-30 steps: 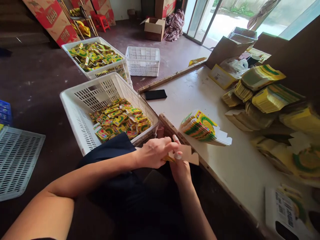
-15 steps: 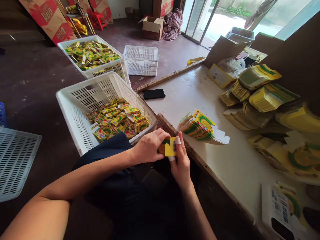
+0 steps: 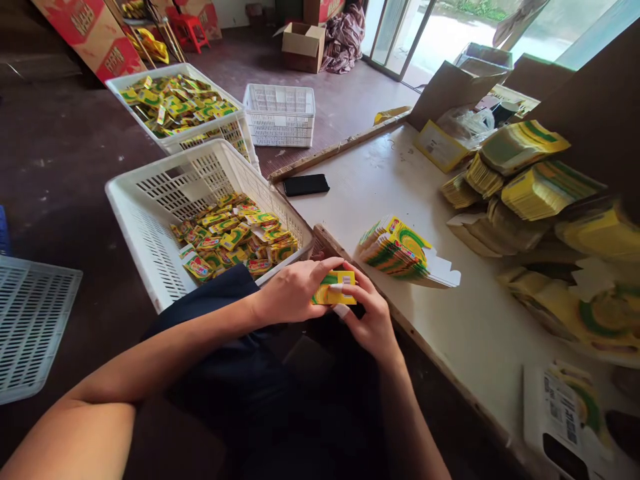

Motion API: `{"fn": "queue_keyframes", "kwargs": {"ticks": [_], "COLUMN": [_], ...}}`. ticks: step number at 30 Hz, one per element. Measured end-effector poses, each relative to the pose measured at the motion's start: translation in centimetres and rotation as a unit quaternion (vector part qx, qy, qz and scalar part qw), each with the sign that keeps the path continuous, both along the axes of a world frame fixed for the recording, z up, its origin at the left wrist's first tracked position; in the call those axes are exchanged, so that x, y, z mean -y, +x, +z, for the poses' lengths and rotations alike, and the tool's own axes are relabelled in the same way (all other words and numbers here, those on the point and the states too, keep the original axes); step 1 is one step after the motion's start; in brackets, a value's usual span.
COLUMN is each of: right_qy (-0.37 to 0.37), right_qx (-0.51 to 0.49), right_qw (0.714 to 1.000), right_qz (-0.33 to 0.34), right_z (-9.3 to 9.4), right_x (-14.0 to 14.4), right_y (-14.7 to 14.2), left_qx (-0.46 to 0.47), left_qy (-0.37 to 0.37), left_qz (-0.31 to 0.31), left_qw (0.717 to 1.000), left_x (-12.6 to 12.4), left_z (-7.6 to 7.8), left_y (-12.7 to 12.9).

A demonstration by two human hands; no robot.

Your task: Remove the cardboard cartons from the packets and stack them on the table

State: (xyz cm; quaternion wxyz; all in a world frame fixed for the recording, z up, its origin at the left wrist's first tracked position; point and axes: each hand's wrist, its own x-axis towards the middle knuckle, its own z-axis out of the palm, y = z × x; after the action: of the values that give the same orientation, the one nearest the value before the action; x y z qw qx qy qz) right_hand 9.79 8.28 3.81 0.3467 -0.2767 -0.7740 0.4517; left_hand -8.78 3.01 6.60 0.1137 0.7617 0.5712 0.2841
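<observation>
A small yellow and green cardboard box with a barcode near one end is held between both hands, above my lap. My left hand grips its left end, thumb and fingers closed round it. My right hand, with white coverings on some fingertips, presses its fingers on the barcode end. Just right of the hands, a stack of flattened yellow-green cartons with white flaps lies on the table. Left of them stands a white plastic basket with many small filled boxes in it.
Behind stands another full white basket and a white crate. A black phone lies near the table's wooden edge. Bundles of flat cartons are piled at right. A grey crate is on the floor at left.
The yellow end flap that stood out from the box now lies flat. My right hand's fingers have bent over onto the box's face. The view has shifted slightly.
</observation>
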Motion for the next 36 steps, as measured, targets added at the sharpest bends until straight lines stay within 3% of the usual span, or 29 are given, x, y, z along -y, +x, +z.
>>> {"fn": "queue_keyframes", "kwargs": {"ticks": [4,7,10,12,15,19,23,26,29,32,34,36], "right_qy": [-0.047,-0.033,0.047,0.101,0.139,0.135,0.176,0.182,0.121,0.027,-0.031,-0.105], "right_qx": [-0.029,-0.020,0.002,0.035,0.116,0.208,0.212,0.179,0.078,-0.036,-0.067,-0.108], "right_qw": [0.997,0.995,0.977,0.942,0.901,0.902,0.894,0.886,0.912,0.954,0.970,0.977], "right_qz": [-0.062,-0.089,-0.207,-0.319,-0.395,-0.354,-0.354,-0.386,-0.384,-0.298,-0.231,-0.154], "right_z": [-1.0,-1.1,-0.2,0.4,0.3,-1.1,-1.3,-0.2,0.7,0.7,0.4,0.2], "right_x": [1.6,1.1,-1.7,-4.2,-7.8,-10.3,-10.6,-9.6,-7.2,-3.5,-0.6,1.8], "right_y": [-1.6,-1.4,0.7,2.6,5.1,6.3,6.4,5.8,4.1,1.2,-0.8,-2.6], "left_qx": [-0.007,-0.057,-0.123,-0.147,-0.147,-0.099,-0.081,-0.040,0.073,0.259,0.401,0.526], "left_qy": [-0.015,-0.046,-0.023,-0.005,-0.026,-0.075,-0.115,-0.141,-0.176,-0.191,-0.189,-0.201], "left_qz": [0.004,0.039,0.155,0.202,0.152,0.038,0.014,0.002,-0.014,-0.009,-0.003,0.018], "left_qw": [1.000,0.997,0.980,0.968,0.977,0.992,0.990,0.989,0.982,0.947,0.896,0.826], "left_x": [-0.1,-0.2,-0.4,-0.5,-0.5,-0.3,-0.4,-0.4,-0.4,-0.5,-0.6,-0.7], "left_z": [0.2,1.1,1.6,1.6,1.1,0.7,0.9,0.6,-0.1,-0.5,-0.3,0.1], "left_y": [-0.1,-1.4,-3.4,-4.3,-4.1,-2.8,-2.2,-2.1,-1.6,-0.3,0.6,1.4]}}
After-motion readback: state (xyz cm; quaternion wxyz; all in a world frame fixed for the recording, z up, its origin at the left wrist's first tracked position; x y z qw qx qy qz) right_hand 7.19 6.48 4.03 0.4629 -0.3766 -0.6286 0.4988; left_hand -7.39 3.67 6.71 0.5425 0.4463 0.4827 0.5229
